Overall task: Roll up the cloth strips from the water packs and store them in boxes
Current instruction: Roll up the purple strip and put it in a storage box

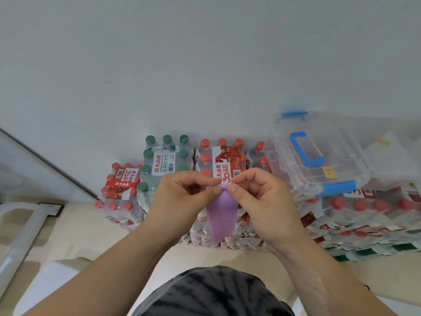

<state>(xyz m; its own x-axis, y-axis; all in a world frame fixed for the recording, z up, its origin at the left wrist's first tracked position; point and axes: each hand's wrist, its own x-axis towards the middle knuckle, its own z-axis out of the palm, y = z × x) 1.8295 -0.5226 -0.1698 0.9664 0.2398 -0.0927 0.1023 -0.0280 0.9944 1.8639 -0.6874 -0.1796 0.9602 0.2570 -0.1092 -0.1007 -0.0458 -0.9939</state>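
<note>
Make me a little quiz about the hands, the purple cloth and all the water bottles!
1. True or false: both the left hand and the right hand pinch the top end of the purple cloth strip.
2. What colour are the handle and latches on the clear storage box? A) green B) blue C) red
3. Fill in: the box sits on top of the water packs with ____ caps.

Key: 1 true, with the strip hanging down between the hands. 2 B, and the lid is closed. 3 red; a pack with green caps stands further left.
</note>
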